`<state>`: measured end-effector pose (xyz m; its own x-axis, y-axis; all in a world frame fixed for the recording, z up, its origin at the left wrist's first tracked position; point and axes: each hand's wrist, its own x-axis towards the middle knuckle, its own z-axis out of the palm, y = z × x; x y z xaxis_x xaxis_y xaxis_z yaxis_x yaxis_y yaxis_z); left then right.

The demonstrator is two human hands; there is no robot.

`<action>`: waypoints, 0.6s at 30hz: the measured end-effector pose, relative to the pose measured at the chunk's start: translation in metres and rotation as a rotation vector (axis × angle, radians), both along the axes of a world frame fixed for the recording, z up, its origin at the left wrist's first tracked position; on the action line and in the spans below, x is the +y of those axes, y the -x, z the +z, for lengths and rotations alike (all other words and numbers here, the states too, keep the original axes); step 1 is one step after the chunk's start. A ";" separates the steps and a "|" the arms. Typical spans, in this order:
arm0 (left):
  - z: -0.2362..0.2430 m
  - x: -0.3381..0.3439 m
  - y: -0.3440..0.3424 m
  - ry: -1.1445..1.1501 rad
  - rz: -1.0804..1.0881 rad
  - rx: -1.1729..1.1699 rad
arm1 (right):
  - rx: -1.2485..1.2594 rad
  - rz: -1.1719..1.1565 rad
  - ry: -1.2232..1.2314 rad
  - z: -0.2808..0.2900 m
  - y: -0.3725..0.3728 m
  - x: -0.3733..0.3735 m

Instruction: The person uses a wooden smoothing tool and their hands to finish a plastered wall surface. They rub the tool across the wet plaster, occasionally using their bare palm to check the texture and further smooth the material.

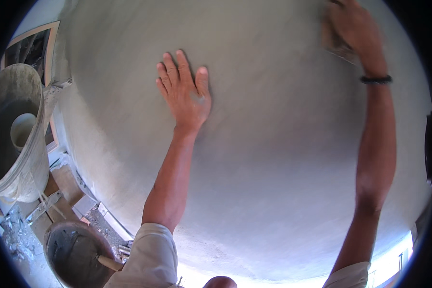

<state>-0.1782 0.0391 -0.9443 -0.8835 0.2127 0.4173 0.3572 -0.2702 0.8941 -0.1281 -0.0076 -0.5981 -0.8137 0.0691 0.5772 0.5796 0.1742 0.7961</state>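
Note:
A broad wall of smooth grey plaster [273, 120] fills the middle of the view. My left hand [187, 96] lies flat against it with the fingers spread, a grey smear on its back near the thumb. At the upper right, my right hand [359, 29] is closed around a brownish plastering float [335, 43], which rests at the wall. Motion blurs the float, and the hand covers much of it. A dark band [376, 80] circles my right wrist.
A tall, plaster-stained bucket [31, 163] stands at the left with a white cup [23, 130] inside. Below it sits a round basin [53, 240] of wet grey mortar, a wooden handle [109, 263] across its rim. Framed openings [53, 53] and floor rubble lie beyond.

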 end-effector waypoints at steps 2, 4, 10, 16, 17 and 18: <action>-0.009 0.000 0.008 0.033 0.024 -0.075 | -0.282 0.197 -0.250 -0.040 0.009 0.008; -0.019 0.005 0.010 0.063 0.028 -0.151 | -0.505 0.295 -0.332 -0.085 -0.006 0.047; -0.067 0.010 0.023 0.187 -0.041 -0.453 | -0.476 -0.221 0.303 -0.217 -0.057 -0.038; -0.095 0.011 0.036 0.264 -0.109 -0.668 | -0.203 -0.272 0.130 -0.033 -0.109 -0.043; -0.094 0.007 0.034 0.264 -0.143 -0.705 | -0.142 -0.276 0.079 -0.008 -0.105 -0.043; -0.093 0.005 0.032 0.290 -0.147 -0.697 | -0.036 -0.265 0.061 0.003 -0.122 -0.028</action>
